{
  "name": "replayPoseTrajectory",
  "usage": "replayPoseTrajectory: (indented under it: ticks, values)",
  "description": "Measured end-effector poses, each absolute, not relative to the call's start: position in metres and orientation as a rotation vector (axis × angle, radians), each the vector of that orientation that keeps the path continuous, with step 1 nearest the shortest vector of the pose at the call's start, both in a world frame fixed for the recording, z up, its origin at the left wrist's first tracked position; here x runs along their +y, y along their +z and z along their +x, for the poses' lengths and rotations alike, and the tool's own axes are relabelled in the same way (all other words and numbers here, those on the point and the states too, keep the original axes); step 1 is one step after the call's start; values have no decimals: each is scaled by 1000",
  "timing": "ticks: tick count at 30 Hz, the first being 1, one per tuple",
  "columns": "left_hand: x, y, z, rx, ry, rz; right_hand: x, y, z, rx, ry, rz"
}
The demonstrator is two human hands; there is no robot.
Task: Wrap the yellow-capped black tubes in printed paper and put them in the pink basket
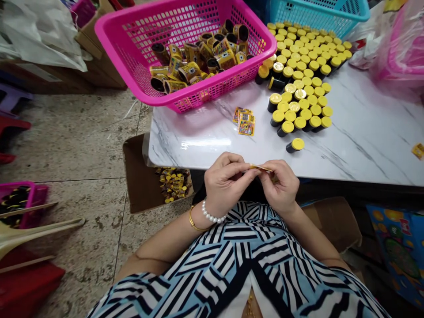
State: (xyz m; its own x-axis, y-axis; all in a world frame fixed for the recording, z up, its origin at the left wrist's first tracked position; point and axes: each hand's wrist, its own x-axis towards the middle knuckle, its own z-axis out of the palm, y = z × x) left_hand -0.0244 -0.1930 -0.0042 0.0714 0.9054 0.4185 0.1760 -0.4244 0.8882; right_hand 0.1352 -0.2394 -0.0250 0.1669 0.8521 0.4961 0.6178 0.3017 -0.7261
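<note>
My left hand [227, 180] and my right hand [278, 181] meet at the table's front edge. Between them they pinch a small yellow label [261, 168], seen nearly edge-on and partly covered by the fingers. Just beyond lies a little overlapping stack of printed yellow labels [246, 124]. One black canister with a yellow cap [295, 145] stands apart, close to my right hand. Behind it many similar yellow-capped canisters [300, 101] are crowded together, mostly upright, with one lying on its side.
A pink basket [212, 90] of label-wrapped, uncapped canisters sits at the back left of the marble-patterned table [192, 132]. Behind the capped canisters is a blue basket [318, 20]. A cardboard box [141, 185] of wrapped, capped canisters stands below the table's left end. One loose label [418, 150] lies far right.
</note>
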Motion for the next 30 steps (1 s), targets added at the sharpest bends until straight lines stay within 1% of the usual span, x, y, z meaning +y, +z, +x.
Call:
replayPoseTrajectory:
  ticks: [3, 7, 9, 12, 14, 16, 17, 21, 23, 26, 30]
  values:
    - [-191, -2, -27, 1041, 1287, 1549, -238, -26, 133, -1607, 251, -1387]
    - [-185, -2, -32, 1028, 971, 1231, -236, -20, 142, -1651, 235, -1393]
    - [-180, -4, -34, 1005, 858, 1083, -232, -15, 158, -1628, 136, -1447]
    - [-170, -7, -36, 963, 784, 889, -220, -13, 189, -1563, -109, -1660]
    - [-164, -7, -36, 921, 724, 770, -212, -16, 206, -1567, -137, -1788]
    - [-159, -6, -36, 877, 662, 666, -209, -20, 214, -1481, -34, -1820]
    - [-156, -4, -35, 856, 640, 621, -209, -21, 214, -1399, 70, -1784]
    - [-151, 2, -33, 804, 629, 516, -219, -17, 203, -1061, 642, -1377]
    - [-150, 5, -31, 802, 639, 501, -224, -12, 195, -947, 858, -1190]
    - [-150, 6, -28, 796, 638, 490, -228, -6, 184, -858, 1010, -1056]
    - [-149, 4, -25, 775, 625, 497, -230, -5, 174, -909, 1072, -1076]
